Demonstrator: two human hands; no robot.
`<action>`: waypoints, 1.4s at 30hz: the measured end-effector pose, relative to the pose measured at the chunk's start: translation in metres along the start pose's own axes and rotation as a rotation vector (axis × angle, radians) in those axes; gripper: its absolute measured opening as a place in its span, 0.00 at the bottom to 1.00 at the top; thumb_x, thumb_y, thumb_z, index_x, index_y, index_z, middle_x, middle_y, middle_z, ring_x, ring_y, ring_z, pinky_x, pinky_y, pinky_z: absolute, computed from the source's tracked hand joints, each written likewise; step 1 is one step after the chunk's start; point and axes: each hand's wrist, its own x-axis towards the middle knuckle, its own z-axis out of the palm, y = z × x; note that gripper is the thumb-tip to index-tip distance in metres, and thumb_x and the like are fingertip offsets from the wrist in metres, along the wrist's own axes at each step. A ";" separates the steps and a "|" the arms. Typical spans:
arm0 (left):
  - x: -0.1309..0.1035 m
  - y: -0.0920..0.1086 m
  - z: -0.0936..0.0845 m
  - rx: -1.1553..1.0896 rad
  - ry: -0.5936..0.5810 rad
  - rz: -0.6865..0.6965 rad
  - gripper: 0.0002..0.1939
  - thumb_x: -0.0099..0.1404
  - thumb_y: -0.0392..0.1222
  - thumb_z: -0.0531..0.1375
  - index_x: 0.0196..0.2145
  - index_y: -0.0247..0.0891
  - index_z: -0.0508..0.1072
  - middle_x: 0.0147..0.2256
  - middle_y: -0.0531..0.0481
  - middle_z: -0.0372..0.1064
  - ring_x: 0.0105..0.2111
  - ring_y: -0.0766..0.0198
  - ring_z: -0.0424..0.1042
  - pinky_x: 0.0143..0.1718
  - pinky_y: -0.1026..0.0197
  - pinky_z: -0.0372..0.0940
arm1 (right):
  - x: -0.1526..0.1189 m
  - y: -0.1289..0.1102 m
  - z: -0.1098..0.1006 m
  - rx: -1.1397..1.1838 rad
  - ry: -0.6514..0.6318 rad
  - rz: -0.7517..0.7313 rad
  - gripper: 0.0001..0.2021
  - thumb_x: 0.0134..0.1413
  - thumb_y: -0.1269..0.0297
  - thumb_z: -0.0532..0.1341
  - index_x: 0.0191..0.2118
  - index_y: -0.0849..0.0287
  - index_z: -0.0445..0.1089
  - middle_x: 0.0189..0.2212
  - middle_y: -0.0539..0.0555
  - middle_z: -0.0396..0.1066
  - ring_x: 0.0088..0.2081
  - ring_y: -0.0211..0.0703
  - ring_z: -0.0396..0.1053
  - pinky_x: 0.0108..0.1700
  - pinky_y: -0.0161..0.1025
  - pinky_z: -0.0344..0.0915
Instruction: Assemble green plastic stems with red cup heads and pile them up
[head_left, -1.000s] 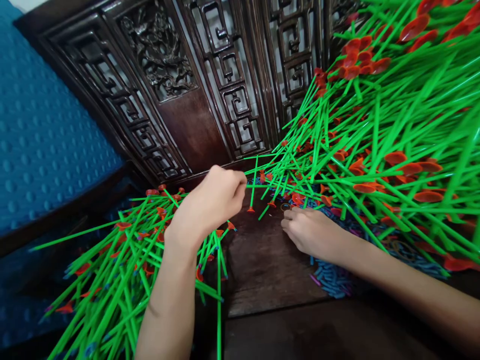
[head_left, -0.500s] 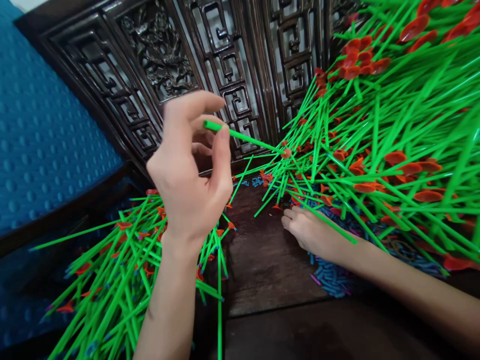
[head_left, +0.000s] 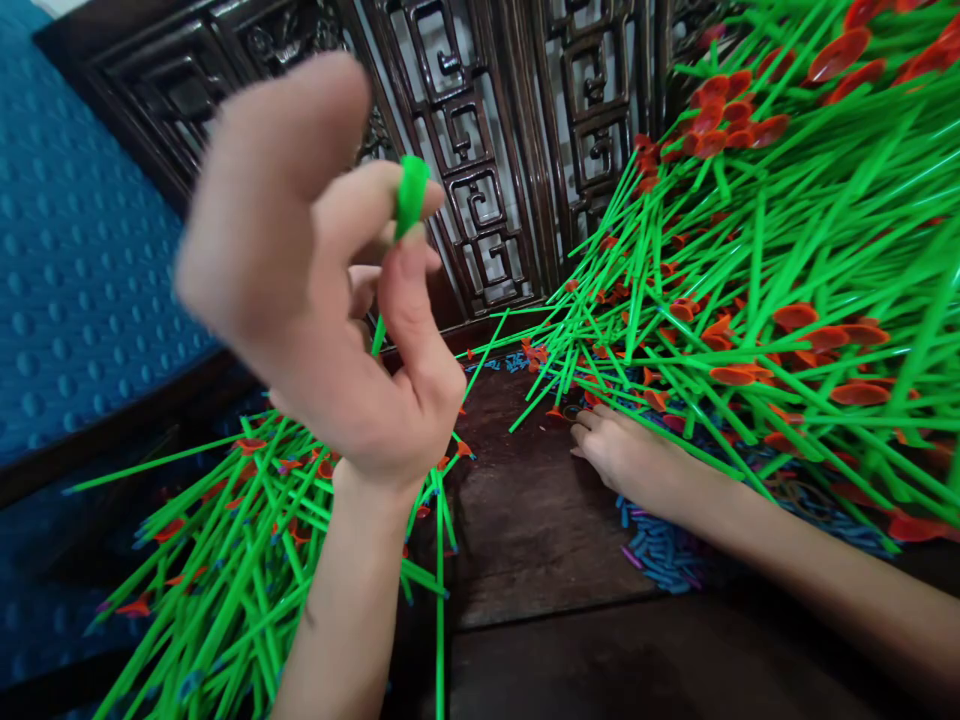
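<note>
My left hand (head_left: 330, 270), raised in front of the lattice, pinches a green plastic tube (head_left: 412, 196) between thumb and fingers. One end of the tube points up towards me, and most of its length is hidden behind the hand. Lower on the right, my right hand (head_left: 619, 455) rests with bent fingers at the edge of a heap of small blue pieces (head_left: 660, 550), a few purple ones among them. Its fingertips are hidden, so what they hold cannot be made out.
A big pile of green tubes with orange cups (head_left: 817, 240) fills the right side. Another pile of tubes, several with blue ends (head_left: 247, 560), lies at lower left. Behind stands a carved dark wooden lattice (head_left: 517, 150). Dark wooden boards (head_left: 525, 520) lie between the piles.
My left hand has come up and closer, turning the tube from lying sideways to pointing its end at me. My right hand has barely moved.
</note>
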 end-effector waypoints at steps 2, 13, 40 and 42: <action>-0.001 0.005 0.007 0.029 0.149 0.127 0.16 0.78 0.39 0.46 0.60 0.45 0.60 0.58 0.51 0.65 0.54 0.60 0.71 0.48 0.58 0.69 | 0.000 0.000 0.004 -0.023 -0.009 -0.014 0.08 0.55 0.79 0.57 0.35 0.63 0.72 0.35 0.62 0.73 0.44 0.55 0.69 0.54 0.51 0.61; -0.005 -0.005 0.016 0.229 -0.474 0.222 0.10 0.71 0.33 0.58 0.47 0.36 0.76 0.40 0.49 0.79 0.37 0.62 0.76 0.39 0.59 0.71 | 0.023 0.001 -0.039 0.823 0.050 0.319 0.08 0.66 0.67 0.57 0.35 0.61 0.71 0.28 0.54 0.73 0.30 0.44 0.72 0.34 0.39 0.65; -0.007 0.002 0.021 -0.101 -0.757 0.062 0.08 0.70 0.33 0.59 0.39 0.37 0.79 0.34 0.50 0.76 0.35 0.62 0.74 0.37 0.60 0.65 | 0.035 0.005 -0.086 1.902 0.528 0.713 0.11 0.41 0.61 0.77 0.31 0.57 0.80 0.25 0.50 0.78 0.26 0.37 0.75 0.32 0.34 0.74; -0.006 0.003 0.021 -0.103 -0.758 0.061 0.08 0.70 0.33 0.59 0.39 0.37 0.79 0.34 0.50 0.76 0.35 0.63 0.74 0.37 0.60 0.65 | 0.034 0.005 -0.086 1.901 0.534 0.708 0.11 0.40 0.61 0.77 0.31 0.57 0.80 0.25 0.51 0.79 0.26 0.38 0.75 0.32 0.35 0.74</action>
